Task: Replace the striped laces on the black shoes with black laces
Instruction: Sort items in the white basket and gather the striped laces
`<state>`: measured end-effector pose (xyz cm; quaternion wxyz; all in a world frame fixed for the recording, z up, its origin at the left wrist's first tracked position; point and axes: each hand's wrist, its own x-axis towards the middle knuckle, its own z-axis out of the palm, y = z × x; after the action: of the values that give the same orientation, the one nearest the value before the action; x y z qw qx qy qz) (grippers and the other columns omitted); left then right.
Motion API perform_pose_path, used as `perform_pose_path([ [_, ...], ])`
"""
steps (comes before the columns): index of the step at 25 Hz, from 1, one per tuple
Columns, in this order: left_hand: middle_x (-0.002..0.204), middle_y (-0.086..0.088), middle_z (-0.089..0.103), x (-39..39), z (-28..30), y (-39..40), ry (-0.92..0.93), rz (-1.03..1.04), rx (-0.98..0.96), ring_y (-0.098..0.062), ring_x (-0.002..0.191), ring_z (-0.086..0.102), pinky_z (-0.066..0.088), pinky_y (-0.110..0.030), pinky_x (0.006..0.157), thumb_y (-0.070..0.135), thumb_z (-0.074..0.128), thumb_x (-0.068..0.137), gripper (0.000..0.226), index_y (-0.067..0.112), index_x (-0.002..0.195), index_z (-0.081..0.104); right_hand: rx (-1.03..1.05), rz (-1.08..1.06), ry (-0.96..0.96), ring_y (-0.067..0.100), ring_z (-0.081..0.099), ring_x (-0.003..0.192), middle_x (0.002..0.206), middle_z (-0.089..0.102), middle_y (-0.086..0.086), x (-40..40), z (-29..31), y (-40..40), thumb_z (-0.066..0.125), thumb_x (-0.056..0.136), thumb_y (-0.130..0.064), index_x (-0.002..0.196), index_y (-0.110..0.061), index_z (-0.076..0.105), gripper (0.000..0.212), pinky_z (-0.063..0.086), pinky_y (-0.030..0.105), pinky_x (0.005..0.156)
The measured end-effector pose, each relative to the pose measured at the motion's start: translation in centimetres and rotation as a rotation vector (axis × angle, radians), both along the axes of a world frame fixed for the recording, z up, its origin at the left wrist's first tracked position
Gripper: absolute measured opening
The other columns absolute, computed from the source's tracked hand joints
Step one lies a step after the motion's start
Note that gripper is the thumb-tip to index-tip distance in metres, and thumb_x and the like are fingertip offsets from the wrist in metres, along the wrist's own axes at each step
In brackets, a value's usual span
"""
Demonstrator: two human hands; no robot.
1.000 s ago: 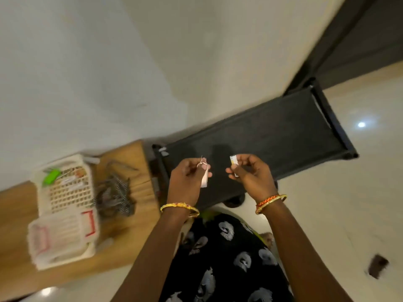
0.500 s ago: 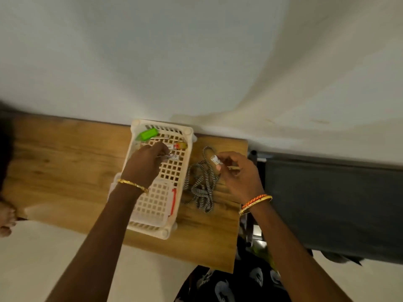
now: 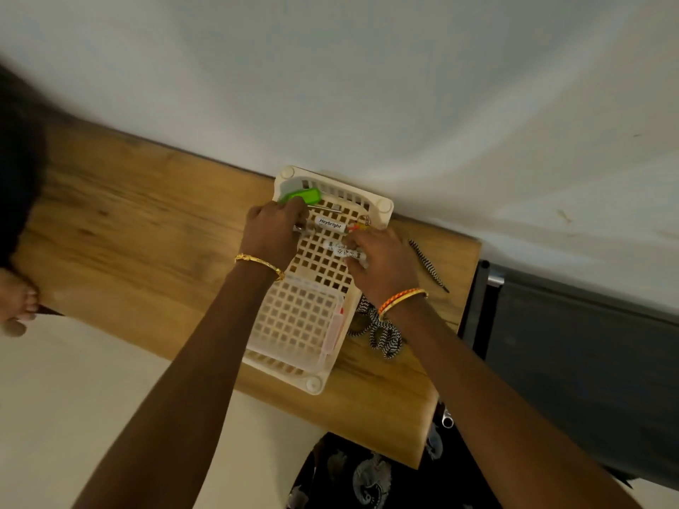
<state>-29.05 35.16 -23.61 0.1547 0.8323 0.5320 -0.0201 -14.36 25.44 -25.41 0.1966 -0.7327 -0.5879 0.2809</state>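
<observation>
Both hands work inside a cream basket [image 3: 384,206] standing on a wooden table [image 3: 128,229], seen from the head camera. The left hand [image 3: 270,235] reaches to the far end, fingers curled beside a green tag [image 3: 301,195] and over a small metal piece; whether it actually pinches that piece I cannot tell. The right hand [image 3: 385,266] has its fingers curled round a white tube [image 3: 345,250] lying on the basket's grid floor. Another white tube, labelled "Heybright" [image 3: 330,224], lies between the two hands, with a small orange and yellow item just past its end.

Striped laces [image 3: 382,334] lie bunched on the table just right of the basket, partly under the right wrist, and one striped end [image 3: 428,266] runs out toward the table's right edge. No shoes or black laces show.

A clear lidded box [image 3: 297,328] fills the near half of the basket. The basket's far end sits against the white wall [image 3: 367,86]. Bare tabletop stretches to the left; on the right the table ends close to a dark frame [image 3: 551,343]. A bare foot [image 3: 16,306] shows at the left edge.
</observation>
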Motion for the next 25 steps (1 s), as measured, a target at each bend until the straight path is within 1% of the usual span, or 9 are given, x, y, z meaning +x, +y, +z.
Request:
perform_pose_path([
  [5, 0.119, -0.004, 0.059, -0.9, -0.1, 0.0, 0.086, 0.026, 0.018, -0.027, 0.119, 0.045, 0.026, -0.040, 0.099, 0.016, 0.070, 0.079, 0.021, 0.017, 0.100, 0.069, 0.124, 0.085, -0.115, 0.028, 0.048, 0.107, 0.106, 0.066, 0.000, -1.1, -0.4, 0.5, 0.065, 0.082, -0.016, 0.102, -0.018, 0.067, 0.020, 0.025, 0.036, 0.083],
  [7, 0.124, -0.003, 0.056, -1.3, 0.1, 0.3, 0.109, 0.032, -0.002, -0.026, 0.124, 0.040, 0.019, -0.042, 0.103, 0.023, 0.074, 0.076, 0.024, 0.019, 0.100, 0.071, 0.115, 0.101, -0.157, 0.030, 0.048, 0.107, 0.107, 0.064, 0.003, -1.2, -0.7, 0.4, 0.064, 0.084, -0.015, 0.098, -0.016, 0.069, 0.015, 0.027, 0.037, 0.084],
  [10, 0.131, -0.002, 0.052, -1.2, 0.1, 0.3, 0.095, 0.062, -0.007, -0.025, 0.130, 0.034, 0.014, -0.042, 0.105, 0.024, 0.074, 0.078, 0.025, 0.022, 0.103, 0.072, 0.136, 0.001, -0.153, 0.033, 0.051, 0.101, 0.103, 0.060, 0.011, -1.3, -1.0, 0.4, 0.064, 0.084, -0.012, 0.091, -0.010, 0.070, 0.009, 0.036, 0.039, 0.083],
  [13, 0.127, -0.007, 0.050, -0.5, 0.0, -0.1, 0.081, 0.184, 0.022, -0.029, 0.126, 0.035, 0.020, -0.046, 0.105, 0.021, 0.075, 0.076, 0.026, 0.020, 0.102, 0.071, 0.161, -0.093, -0.104, 0.035, 0.052, 0.097, 0.098, 0.060, 0.014, -1.2, -1.1, 0.5, 0.063, 0.085, -0.013, 0.089, -0.007, 0.069, 0.009, 0.039, 0.041, 0.080],
  [15, 0.125, -0.010, 0.048, -0.1, 0.1, -0.4, 0.057, 0.286, -0.009, -0.031, 0.124, 0.035, 0.025, -0.048, 0.104, 0.018, 0.076, 0.074, 0.030, 0.017, 0.104, 0.070, 0.160, -0.111, -0.066, 0.033, 0.051, 0.096, 0.096, 0.059, 0.013, -1.1, -1.1, 0.2, 0.063, 0.085, -0.014, 0.090, -0.007, 0.067, 0.009, 0.040, 0.040, 0.079],
  [17, 0.127, -0.011, 0.047, 0.1, 0.3, -0.8, 0.040, 0.319, -0.039, -0.032, 0.123, 0.035, 0.028, -0.048, 0.104, 0.017, 0.076, 0.074, 0.032, 0.015, 0.104, 0.068, 0.187, -0.146, -0.011, 0.030, 0.050, 0.092, 0.092, 0.059, 0.012, -0.4, -0.8, -0.4, 0.063, 0.084, -0.013, 0.090, -0.007, 0.066, 0.009, 0.041, 0.037, 0.077],
  [20, 0.123, -0.014, 0.051, 0.9, 1.1, -2.4, -0.042, 0.315, -0.024, -0.035, 0.120, 0.040, 0.031, -0.049, 0.103, 0.018, 0.074, 0.077, 0.026, 0.014, 0.103, 0.068, 0.286, -0.264, 0.081, 0.029, 0.052, 0.083, 0.084, 0.060, 0.012, 1.2, -0.1, -2.0, 0.064, 0.081, -0.009, 0.086, -0.004, 0.065, 0.007, 0.042, 0.035, 0.070],
  [22, 0.116, -0.016, 0.058, 2.4, 1.9, -4.5, -0.110, 0.289, 0.031, -0.037, 0.113, 0.049, 0.036, -0.050, 0.099, 0.019, 0.068, 0.083, 0.019, 0.012, 0.101, 0.069, 0.327, -0.344, 0.130, 0.028, 0.053, 0.081, 0.082, 0.060, 0.012, 2.3, 0.4, -3.5, 0.062, 0.082, -0.008, 0.084, -0.003, 0.063, 0.006, 0.046, 0.039, 0.068],
  [25, 0.098, -0.017, 0.065, 6.9, 2.8, -9.9, -0.216, 0.122, 0.126, -0.038, 0.092, 0.061, 0.046, -0.050, 0.083, 0.020, 0.060, 0.089, 0.016, 0.007, 0.093, 0.068, 0.380, -0.515, 0.192, 0.027, 0.056, 0.078, 0.081, 0.062, 0.011, 5.0, 0.9, -8.2, 0.058, 0.086, -0.010, 0.086, -0.002, 0.063, 0.009, 0.049, 0.044, 0.067],
])
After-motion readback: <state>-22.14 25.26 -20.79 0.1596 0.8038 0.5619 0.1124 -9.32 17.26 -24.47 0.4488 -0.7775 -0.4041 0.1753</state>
